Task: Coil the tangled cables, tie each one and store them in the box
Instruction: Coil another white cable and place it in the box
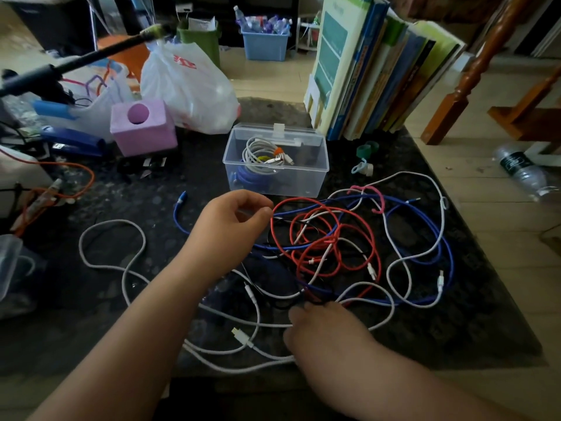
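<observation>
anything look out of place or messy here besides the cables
Yes. A plastic water bottle lies on its side on the wooden floor right of the table, as if dropped. On the table, beside the clear box, a green ring and a pale blue clip lie loose.

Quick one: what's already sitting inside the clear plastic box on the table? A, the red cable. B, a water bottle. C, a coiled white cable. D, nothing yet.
C: a coiled white cable lies inside the clear box, while the red cable is tangled on the table.
</observation>
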The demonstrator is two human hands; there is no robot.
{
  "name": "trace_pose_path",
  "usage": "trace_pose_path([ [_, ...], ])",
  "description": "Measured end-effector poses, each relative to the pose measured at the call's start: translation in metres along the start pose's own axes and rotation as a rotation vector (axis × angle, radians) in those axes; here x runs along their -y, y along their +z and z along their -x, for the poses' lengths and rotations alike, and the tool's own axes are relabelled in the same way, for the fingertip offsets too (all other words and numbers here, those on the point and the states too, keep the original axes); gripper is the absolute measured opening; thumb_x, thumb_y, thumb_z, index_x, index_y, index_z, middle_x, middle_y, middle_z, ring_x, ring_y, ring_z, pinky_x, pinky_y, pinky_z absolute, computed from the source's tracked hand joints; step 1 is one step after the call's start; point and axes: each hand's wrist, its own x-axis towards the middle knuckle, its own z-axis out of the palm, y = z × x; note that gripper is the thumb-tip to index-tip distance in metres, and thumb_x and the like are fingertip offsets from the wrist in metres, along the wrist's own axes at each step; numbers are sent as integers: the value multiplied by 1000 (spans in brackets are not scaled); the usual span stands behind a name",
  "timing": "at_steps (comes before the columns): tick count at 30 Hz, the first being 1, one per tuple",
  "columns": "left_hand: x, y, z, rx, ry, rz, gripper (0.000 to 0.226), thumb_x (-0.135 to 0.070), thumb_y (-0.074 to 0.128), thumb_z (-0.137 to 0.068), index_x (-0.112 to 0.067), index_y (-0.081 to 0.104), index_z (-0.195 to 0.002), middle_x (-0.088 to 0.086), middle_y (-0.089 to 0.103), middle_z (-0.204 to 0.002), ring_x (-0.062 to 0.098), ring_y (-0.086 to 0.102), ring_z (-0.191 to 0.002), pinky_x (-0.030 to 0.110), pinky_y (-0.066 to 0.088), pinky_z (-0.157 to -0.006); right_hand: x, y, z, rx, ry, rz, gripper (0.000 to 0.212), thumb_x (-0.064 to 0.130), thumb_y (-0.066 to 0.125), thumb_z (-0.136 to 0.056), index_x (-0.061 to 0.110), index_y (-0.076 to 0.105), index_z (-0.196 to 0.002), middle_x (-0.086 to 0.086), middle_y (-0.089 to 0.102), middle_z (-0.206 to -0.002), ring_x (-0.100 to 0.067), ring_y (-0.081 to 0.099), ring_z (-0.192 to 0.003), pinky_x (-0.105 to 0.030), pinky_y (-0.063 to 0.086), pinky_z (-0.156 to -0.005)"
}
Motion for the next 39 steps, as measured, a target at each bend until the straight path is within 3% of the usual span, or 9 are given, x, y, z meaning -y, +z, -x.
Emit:
trace_pose_path([
  [6, -12, -6, 5, 39, 71, 41, 9, -36, 66, -88, -44, 70, -89, -13, 71, -79, 1, 64, -69, 15, 50, -64, -22, -14, 27, -341, -15, -400, 6, 28, 44, -100, 28, 40, -105, 2, 61, -83, -23, 59, -72, -39, 44, -61],
  [10, -41, -5, 17, 398, 152, 140, 41, -59, 51, -86, -25, 70, -95, 9, 71, -86, 26, 68, -81, 47, 58, -81, -46, -46, 42, -717, 14, -763, 7, 39, 49, -98, 39, 44, -93, 10, 60, -74, -8, 58, -67, -35, 48, -60],
  [13, -61, -5, 27, 631, 171, 128, 46, -63, 45, -88, -24, 66, -80, -2, 60, -60, 9, 53, -52, 23, 48, -50, -64, -60, 50, -1085, 51, -869, 4, 38, 56, -96, 34, 54, -95, 9, 63, -75, -10, 61, -64, -24, 49, -54],
  [18, -74, -25, 16, 77, 52, 478, 44, -46, 52, -96, -26, 60, -58, -12, 38, -46, 5, 30, -39, 15, 26, -39, -106, -73, 80, -795, 275, -934, 39, 73, 51, -77, 40, 66, -91, 1, 62, -66, -7, 54, -52, -19, 46, -49],
  [25, -62, -12, 21, -465, 328, -495, 27, -42, 62, -91, -23, 60, -110, 5, 52, -115, 25, 47, -112, 40, 36, -99, -96, -75, 74, -477, -236, -2384, 24, 29, 43, -99, 13, 55, -85, 6, 29, -53, -7, 28, -42, -20, 33, -41],
  [28, -77, 15, 42, -3, 642, -317, 44, -60, 35, -96, -25, 61, -91, -10, 59, -91, 15, 55, -89, 42, 48, -81, -100, -83, 67, -628, -307, -2573, 22, 27, 41, -100, 14, 53, -86, 8, 29, -51, -5, 27, -40, -17, 29, -37],
  [31, -86, 29, 60, 755, 115, 51, 61, -73, 28, -89, -24, 63, -84, 1, 67, -73, 13, 62, -66, 30, 52, -66, -123, -89, 68, -962, -154, -2686, 25, 24, 40, -103, 15, 51, -82, 9, 28, -50, -5, 24, -38, -18, 26, -34],
  [35, -87, 24, 54, 633, -25, 241, 44, -59, 41, -89, -26, 52, -63, -9, 42, -53, 8, 36, -44, 20, 32, -43, -152, -81, 77, -1329, 418, -2285, 22, 23, 46, -102, 16, 57, -84, 7, 43, -56, -8, 40, -44, -20, 41, -43],
  [39, -100, 4, 41, 474, -234, 856, 35, -48, 45, -87, -26, 48, -60, -8, 28, -47, 6, 20, -35, 11, 18, -36, -125, -65, 64, -901, 846, -861, 39, 53, 46, -98, 22, 59, -117, -4, 62, -110, -19, 60, -91, -29, 44, -64],
])
